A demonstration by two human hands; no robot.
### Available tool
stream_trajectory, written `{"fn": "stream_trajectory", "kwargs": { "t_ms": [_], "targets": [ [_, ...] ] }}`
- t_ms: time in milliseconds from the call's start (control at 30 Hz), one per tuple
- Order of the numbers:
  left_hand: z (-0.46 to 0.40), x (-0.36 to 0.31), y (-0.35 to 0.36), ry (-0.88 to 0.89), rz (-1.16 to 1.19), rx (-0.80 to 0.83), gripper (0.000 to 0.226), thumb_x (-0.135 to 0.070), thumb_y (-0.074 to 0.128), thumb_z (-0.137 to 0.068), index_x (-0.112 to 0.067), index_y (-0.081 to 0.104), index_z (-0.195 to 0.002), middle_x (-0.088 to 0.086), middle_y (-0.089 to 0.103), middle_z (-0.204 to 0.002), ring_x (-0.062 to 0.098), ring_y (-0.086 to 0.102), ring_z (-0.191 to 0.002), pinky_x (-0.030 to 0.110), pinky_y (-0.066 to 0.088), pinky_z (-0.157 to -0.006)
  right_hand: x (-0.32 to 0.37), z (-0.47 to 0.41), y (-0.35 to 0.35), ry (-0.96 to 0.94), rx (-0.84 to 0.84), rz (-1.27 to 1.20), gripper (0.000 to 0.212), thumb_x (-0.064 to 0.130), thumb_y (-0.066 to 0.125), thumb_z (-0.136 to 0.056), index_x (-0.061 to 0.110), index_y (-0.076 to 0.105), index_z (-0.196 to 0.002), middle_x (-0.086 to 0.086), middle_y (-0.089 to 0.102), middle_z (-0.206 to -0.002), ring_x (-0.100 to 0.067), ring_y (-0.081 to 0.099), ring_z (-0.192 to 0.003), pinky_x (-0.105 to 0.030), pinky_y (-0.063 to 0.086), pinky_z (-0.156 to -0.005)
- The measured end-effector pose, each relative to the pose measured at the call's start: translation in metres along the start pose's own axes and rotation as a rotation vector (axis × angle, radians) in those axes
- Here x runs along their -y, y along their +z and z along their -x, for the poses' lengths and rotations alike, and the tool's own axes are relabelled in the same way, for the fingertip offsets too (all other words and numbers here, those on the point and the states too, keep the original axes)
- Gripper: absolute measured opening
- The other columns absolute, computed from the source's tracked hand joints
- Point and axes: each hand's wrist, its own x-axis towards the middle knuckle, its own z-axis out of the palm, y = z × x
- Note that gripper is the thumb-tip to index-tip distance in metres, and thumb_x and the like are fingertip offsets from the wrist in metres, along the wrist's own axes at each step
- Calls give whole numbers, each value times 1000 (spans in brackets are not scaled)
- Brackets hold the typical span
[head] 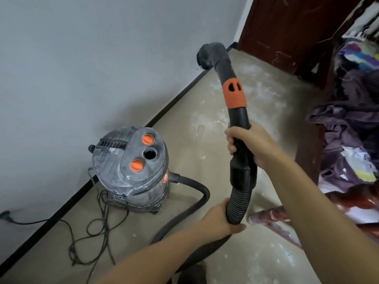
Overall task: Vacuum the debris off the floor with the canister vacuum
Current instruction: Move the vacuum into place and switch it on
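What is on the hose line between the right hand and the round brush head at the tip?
In the head view, between the right hand and the brush head runs the black wand, with an orange collar around it.

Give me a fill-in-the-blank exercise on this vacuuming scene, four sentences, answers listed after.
1. The right hand grips the black ____ below the orange collar.
2. The left hand holds the ribbed ____.
3. The brush nozzle is raised off the ____.
4. The canister has two ____ caps on its lid.

Missing words: wand; hose; floor; orange
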Motion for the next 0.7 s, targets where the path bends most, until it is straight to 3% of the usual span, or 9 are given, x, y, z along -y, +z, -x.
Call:
{"fn": "stream_trajectory", "kwargs": {
  "t_ms": [100,167,233,300,400,533,633,700],
  "targets": [
    [3,9,-14,-42,-87,-10,26,-28,72,-81,-29,49,-92,-15,53,-80,-1,52,-76,17,44,-71,-17,-11,9,72,-66,-99,14,0,58,-85,8,48,-91,-3,53,-58,-16,50,-46,-28,47,-50],
    [3,15,-24,-125,-193,-163,18,-25,66,-85,-23,52,-96,-11,54,-81,4,56,-78,14,44,-68,-27,-27,22,115,-186,-175,14,0,57,-84,10,49,-89,-4,52,-59,-16,50,-46,-28,47,-49],
    [5,25,-36,-244,-210,-372,21,-21,65,-86,-17,58,-106,-5,57,-89,17,63,-93,16,44,-70,-39,-45,37,139,-371,-220,16,1,57,-84,11,49,-92,-5,52,-62,-16,49,-46,-27,46,-49],
    [6,38,-51,-252,-90,-502,31,-16,69,-84,-13,61,-113,-7,59,-89,22,64,-98,16,44,-70,-52,-65,55,165,-574,-263,21,5,59,-84,12,50,-101,-5,54,-67,-16,51,-49,-28,47,-51],
    [4,49,-72,-258,-137,-522,34,-20,69,-83,-15,60,-115,-8,60,-88,22,65,-96,25,48,-75,-67,-87,67,190,-718,-291,31,10,61,-85,12,48,-114,-4,58,-77,-16,56,-54,-30,49,-56],
    [-9,57,-95,-204,-203,-323,40,-23,68,-83,-12,56,-120,-4,60,-95,23,63,-101,22,46,-75,-80,-104,77,275,-582,-130,29,10,64,-86,11,49,-111,-6,61,-79,-19,61,-64,-34,55,-66],
    [-16,57,-126,-198,-244,40,56,-41,72,-79,-13,53,-124,3,63,-114,23,60,-109,25,46,-86,-86,-116,91,297,-595,-68,26,7,61,-84,6,51,-108,-7,59,-73,-20,58,-59,-32,53,-61],
    [-24,62,-166,-202,-237,303,51,-44,72,-80,-12,55,-116,4,61,-110,22,60,-107,30,47,-90,-91,-126,101,319,-605,-111,23,6,60,-84,5,52,-105,-7,58,-69,-20,56,-57,-30,51,-56]
  ]
}}
